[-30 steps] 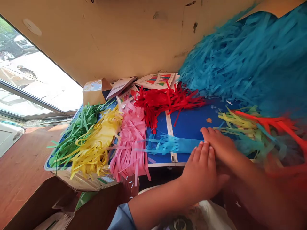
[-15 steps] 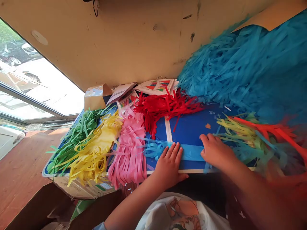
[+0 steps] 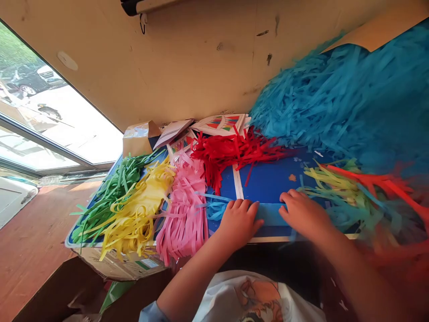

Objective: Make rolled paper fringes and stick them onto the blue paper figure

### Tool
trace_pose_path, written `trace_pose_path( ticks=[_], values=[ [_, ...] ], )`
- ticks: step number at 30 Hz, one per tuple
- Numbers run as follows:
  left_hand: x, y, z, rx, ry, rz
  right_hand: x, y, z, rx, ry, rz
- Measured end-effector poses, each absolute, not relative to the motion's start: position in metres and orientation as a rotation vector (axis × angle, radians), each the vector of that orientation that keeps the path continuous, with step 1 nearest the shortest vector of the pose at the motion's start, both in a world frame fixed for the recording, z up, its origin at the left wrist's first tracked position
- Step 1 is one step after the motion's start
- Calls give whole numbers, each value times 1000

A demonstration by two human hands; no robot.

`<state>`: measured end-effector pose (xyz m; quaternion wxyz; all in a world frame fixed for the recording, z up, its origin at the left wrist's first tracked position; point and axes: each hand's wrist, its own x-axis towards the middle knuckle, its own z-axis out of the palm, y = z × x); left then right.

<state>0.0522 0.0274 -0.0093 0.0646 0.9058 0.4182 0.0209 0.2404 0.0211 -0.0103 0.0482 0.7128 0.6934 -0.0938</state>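
Observation:
A folded strip of blue tissue paper point(image 3: 271, 214) lies along the front of the blue table point(image 3: 268, 181), its cut fringe at the left end. Over its left part rests my left hand point(image 3: 238, 222), fingers bent across the top edge and thumb drawn in. My right hand point(image 3: 304, 213) is curled on the strip's right part, thumb and index finger near each other. The paper under both palms is hidden. Just left of the fringe lies a bundle of pink tissue fringe point(image 3: 184, 214). Behind the hands is a red fringe bundle point(image 3: 231, 154).
Yellow fringe point(image 3: 137, 201) and green fringe point(image 3: 117, 190) lie at the table's left end. A large blue fringe heap point(image 3: 321, 94) fills the back right; mixed yellow and orange strips point(image 3: 345, 183) lie by my right arm. A cardboard box point(image 3: 117, 264) stands below.
My left hand's fingers have bent and its thumb has come up toward the strip, where the hand lay flat before. My right hand stays on the strip. The view has shifted slightly.

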Motion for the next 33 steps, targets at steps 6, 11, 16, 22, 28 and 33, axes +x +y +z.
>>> trace_pose_path(
  ticks=[6,11,16,22,28,33],
  values=[
    [68,46,-15,2801,1344,-42,234,23,-11,2098,2180,-176],
    [68,49,-23,2823,1350,-65,231,22,-11,2143,2131,-126],
    [66,50,-24,2849,1297,-92,227,23,-10,2190,2084,-118],
    [70,54,-22,2856,1294,-116,224,24,-9,2167,2076,-90],
    [70,54,-12,2908,1296,-129,222,21,-10,2164,2076,-9],
    [76,17,-24,2996,1155,161,222,20,-13,2194,2090,40]
  ],
)
